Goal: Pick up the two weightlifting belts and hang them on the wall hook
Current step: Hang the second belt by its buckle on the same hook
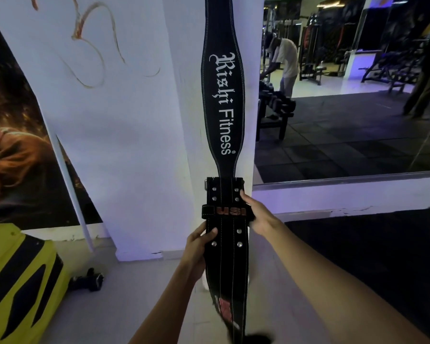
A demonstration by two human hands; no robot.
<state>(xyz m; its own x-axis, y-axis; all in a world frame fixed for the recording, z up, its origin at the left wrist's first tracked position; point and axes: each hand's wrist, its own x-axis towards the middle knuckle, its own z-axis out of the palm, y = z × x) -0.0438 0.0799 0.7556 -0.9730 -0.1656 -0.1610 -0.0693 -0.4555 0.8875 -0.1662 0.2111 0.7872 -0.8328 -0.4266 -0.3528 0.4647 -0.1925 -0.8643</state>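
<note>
One belt hangs against the white pillar, its hook out of view above. Left hand and right hand both grip the second belt just below it. Judged risk: lifting blind toward the unseen hook may dislodge the hung belt or drop this one

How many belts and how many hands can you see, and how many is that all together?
Belts: 2, the hanging Rishi Fitness belt and the USI belt held below it.
Hands: 2, the left hand and the right hand, both in a grip on the USI belt.
Total: 4
</note>
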